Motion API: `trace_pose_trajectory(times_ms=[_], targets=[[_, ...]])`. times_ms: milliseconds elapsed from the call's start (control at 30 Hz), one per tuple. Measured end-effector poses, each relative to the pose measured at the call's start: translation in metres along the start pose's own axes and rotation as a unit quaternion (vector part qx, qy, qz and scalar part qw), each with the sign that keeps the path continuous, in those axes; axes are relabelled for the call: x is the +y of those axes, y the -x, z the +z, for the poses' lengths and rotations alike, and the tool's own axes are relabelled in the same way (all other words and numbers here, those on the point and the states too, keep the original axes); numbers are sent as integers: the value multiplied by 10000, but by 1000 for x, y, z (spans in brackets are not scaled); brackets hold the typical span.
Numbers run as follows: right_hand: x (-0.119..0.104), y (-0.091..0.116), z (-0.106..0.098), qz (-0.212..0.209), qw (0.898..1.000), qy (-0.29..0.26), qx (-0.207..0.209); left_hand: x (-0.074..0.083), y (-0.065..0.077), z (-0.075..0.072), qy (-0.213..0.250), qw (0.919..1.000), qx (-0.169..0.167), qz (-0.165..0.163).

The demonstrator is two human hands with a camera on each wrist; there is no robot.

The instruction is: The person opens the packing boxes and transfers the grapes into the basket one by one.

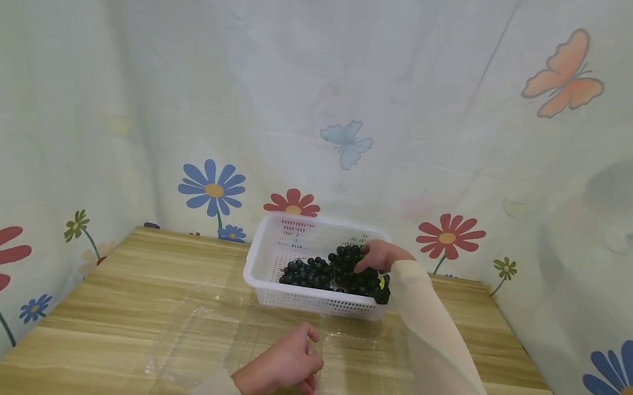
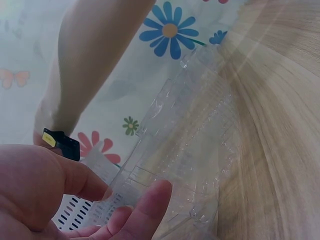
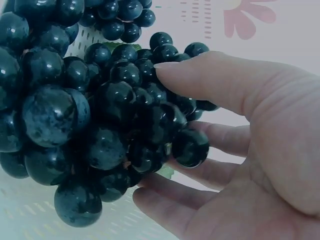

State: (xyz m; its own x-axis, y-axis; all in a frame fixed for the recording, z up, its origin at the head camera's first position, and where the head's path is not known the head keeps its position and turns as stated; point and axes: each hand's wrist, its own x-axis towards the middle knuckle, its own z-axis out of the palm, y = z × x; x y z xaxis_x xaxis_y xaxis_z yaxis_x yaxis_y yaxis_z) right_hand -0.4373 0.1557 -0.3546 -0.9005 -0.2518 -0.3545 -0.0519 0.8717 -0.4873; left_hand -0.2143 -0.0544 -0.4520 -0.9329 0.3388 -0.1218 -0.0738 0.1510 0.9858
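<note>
Dark grape bunches (image 1: 306,272) lie in a white perforated plastic basket (image 1: 251,273) at the far side of the table. My right hand (image 1: 381,256) reaches in from the right and grips one bunch. In the right wrist view, the thumb lies over the dark grapes (image 3: 115,100) and the fingers of the right hand (image 3: 250,135) are curled beneath them. My left hand (image 1: 288,359) hovers low over clear plastic containers (image 1: 205,337), its fingers loosely bent. In the left wrist view, nothing is plainly held by the left hand (image 2: 65,195); whether it touches the clear container (image 2: 185,145) cannot be told.
The clear containers lie on a wood-grain table (image 1: 101,304), between me and the basket, their edges hard to make out. Behind and on both sides hangs a pale curtain (image 1: 282,64) printed with flowers and butterflies. My right sleeve (image 1: 438,350) crosses the table's right part.
</note>
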Motion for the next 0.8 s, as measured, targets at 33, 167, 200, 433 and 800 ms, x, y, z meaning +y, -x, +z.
trace_pose_trajectory(times_ms=[33, 167, 200, 433, 800], targets=[[-1, 0, 0, -24, 10000, 12, -4, 0, 0, 0, -13, 10000, 0, -5], [-2, 2, -3, -96, 9999, 32, -9, 0, 0, -1, -65, 10000, 16, -27], [-2, 2, -4, -94, 10000, 16, -13, 1, 0, -1, -85, 10000, 25, -27], [-2, 3, -6, -16, 9999, 118, -53, 1, -1, -2, -119, 9999, 74, -53], [4, 21, -7, -251, 9979, 278, 528, 10, 3, -9, -622, 9978, 184, 112]])
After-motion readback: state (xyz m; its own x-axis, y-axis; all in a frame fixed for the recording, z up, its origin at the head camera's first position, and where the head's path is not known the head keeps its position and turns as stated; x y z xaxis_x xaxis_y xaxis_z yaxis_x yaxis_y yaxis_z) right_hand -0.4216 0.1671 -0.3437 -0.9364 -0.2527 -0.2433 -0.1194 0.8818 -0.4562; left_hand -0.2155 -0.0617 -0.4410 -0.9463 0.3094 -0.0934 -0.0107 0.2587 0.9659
